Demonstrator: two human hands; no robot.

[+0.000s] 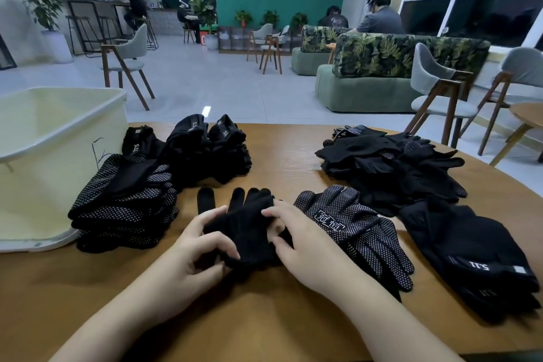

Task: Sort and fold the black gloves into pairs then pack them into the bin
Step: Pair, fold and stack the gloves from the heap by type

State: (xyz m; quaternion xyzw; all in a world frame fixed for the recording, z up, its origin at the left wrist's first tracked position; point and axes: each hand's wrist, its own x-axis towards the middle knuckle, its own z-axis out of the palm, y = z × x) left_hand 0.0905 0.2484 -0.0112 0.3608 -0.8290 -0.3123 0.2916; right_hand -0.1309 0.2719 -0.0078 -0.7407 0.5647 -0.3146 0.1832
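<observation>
Where the two hands meet at the near middle of the table (282,138), a plain black knit glove (246,226) lies with its fingers pointing away, soft and unmarked. The left hand (188,253) curls round its left edge and cuff, thumb and fingers pinching the cloth; the right hand (296,241) pinches its right edge with bent fingers.

Just right of it, partly under the right wrist, lies a dotted glove (361,229), black with rows of small pale grip dots and a boxed white label. Further right rests a smooth glove pair (470,253) with a "5.11" strap, near the table's edge.

Four groups of gloves lie beyond. On the left, a dotted stack (123,209) sits flat and layered, touching the bin (44,156). Behind it stand three strap rolls (191,138), bundled upright with "5.11" labels showing. At far right spreads one loose heap (390,161) of mixed gloves, some dotted, too tangled to count.

The bin is one pale cream plastic tub with a thick rim, standing at the table's left end. The table is brown wood-grain with a rounded edge.
</observation>
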